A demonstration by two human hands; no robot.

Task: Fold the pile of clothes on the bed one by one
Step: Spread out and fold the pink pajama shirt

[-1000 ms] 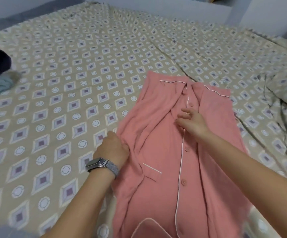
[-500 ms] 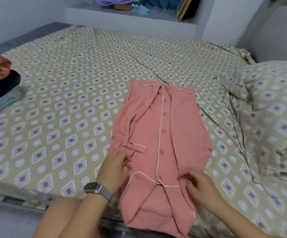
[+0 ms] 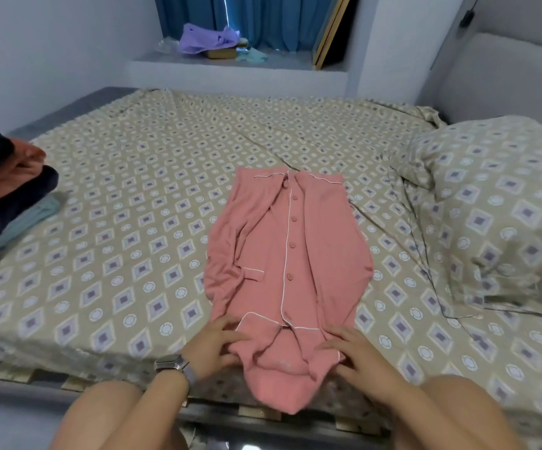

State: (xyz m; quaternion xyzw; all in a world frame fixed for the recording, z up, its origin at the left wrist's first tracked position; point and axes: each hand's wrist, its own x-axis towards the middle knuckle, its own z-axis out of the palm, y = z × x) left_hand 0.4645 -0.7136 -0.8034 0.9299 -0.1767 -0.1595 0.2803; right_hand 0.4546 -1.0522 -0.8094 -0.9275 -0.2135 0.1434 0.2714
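A pink button-up pyjama shirt [image 3: 298,254] with white piping lies face up on the patterned bed sheet [image 3: 133,222], its sides folded inward. Its lower end hangs over the near edge of the bed. My left hand [image 3: 214,347], a watch on its wrist, pinches the shirt's lower left edge. My right hand [image 3: 358,357] grips the lower right edge by the white-piped corner. The pile of clothes [image 3: 3,196], orange, navy and pale teal, sits at the far left of the bed.
A pillow [image 3: 496,206] in the same pattern fills the right side of the bed. My bare knees are below the bed's near edge [image 3: 100,381]. A ledge [image 3: 237,64] behind the bed holds a purple bag and small items before blue curtains.
Both hands moved down from the shirt's middle to its lower end near the bed edge. My head lifted, so more of the room shows.
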